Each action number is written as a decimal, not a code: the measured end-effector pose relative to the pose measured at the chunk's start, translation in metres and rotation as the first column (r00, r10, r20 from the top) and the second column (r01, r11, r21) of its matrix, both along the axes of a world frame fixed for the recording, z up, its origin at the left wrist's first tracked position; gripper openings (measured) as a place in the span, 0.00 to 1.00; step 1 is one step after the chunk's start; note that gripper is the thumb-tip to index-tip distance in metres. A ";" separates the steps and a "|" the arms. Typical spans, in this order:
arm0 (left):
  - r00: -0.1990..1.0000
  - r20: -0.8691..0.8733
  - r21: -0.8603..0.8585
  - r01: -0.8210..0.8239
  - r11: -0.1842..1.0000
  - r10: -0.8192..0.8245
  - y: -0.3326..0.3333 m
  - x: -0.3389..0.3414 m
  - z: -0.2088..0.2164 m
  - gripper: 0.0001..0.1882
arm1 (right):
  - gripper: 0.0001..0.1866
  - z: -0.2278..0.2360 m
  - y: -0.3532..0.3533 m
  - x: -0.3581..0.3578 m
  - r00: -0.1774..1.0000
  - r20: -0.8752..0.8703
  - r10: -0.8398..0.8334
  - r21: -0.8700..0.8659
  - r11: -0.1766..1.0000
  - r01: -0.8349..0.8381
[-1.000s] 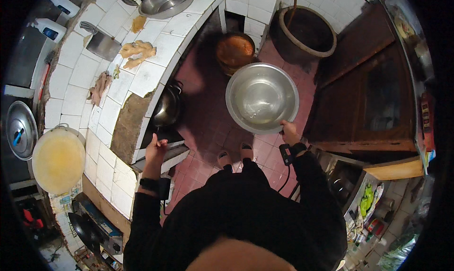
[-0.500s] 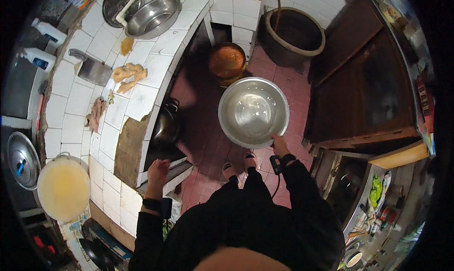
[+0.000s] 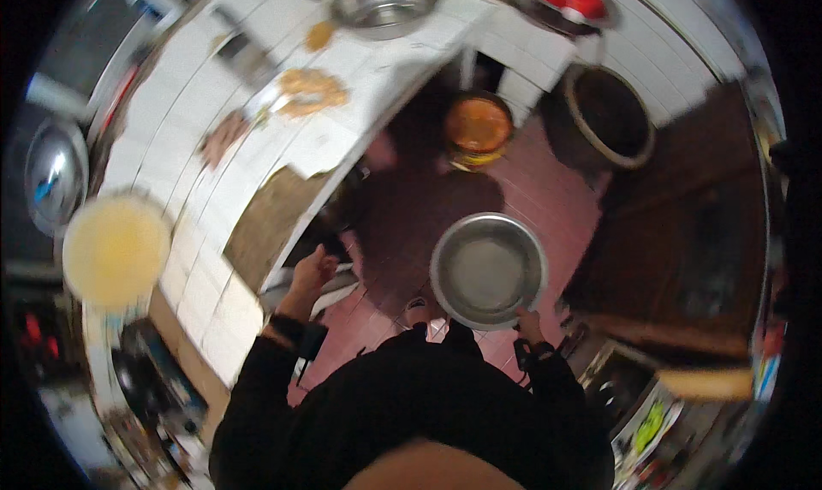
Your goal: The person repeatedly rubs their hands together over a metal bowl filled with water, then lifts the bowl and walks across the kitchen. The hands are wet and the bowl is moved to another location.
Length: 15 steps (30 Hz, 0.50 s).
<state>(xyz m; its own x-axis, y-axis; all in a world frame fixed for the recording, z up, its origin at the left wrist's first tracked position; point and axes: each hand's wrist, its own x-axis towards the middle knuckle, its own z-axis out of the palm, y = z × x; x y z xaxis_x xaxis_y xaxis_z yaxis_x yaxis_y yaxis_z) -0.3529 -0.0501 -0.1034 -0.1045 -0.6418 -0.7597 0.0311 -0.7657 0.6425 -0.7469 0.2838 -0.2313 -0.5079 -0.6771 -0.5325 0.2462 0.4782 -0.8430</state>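
My right hand point(image 3: 529, 324) grips the near right rim of a wide silver metal basin point(image 3: 488, 272). The basin is in front of my feet, above the red-tiled floor; whether it rests on anything I cannot tell. Its inside looks dull and blurred. My left hand point(image 3: 315, 272) is beside the white-tiled counter's near end, its fingers curled and the thumb side up. Nothing shows in it, and it is apart from the basin.
The white-tiled counter point(image 3: 300, 148) runs along the left, bearing ginger point(image 3: 312, 92), a cleaver point(image 3: 244, 58) and a metal bowl point(image 3: 384, 6). Beyond the basin are an orange-topped bucket point(image 3: 478, 124) and a large dark vat point(image 3: 608, 118). A brown wooden cabinet point(image 3: 676, 242) stands at right.
The basin has come nearer to my body, away from the orange-topped bucket, with my right hand still on its rim. My view has turned, and my left hand stays curled.
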 end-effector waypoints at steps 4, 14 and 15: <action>1.000 -0.014 -0.176 -0.006 0.984 0.004 0.024 0.016 0.003 0.07 | 0.08 0.007 -0.024 -0.039 0.999 0.033 -0.039 0.422 0.906 0.022; 0.739 0.011 -0.199 -0.658 0.726 0.673 0.188 0.079 0.031 0.21 | 0.09 0.038 -0.168 -0.039 0.702 -0.135 0.699 0.216 0.712 -0.668; 0.695 0.049 -0.185 -0.699 0.691 0.717 0.217 0.084 0.033 0.21 | 0.10 0.044 -0.182 -0.029 0.670 -0.088 0.737 0.179 0.673 -0.717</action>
<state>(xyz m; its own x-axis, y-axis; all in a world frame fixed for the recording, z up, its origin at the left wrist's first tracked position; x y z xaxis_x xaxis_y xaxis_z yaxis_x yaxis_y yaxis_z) -0.2686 0.1665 -0.0705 0.5025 -0.5902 -0.6319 0.4498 -0.4457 0.7740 -0.7763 0.1015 -0.1876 0.0437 -0.7999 -0.5986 -0.3390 0.5517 -0.7620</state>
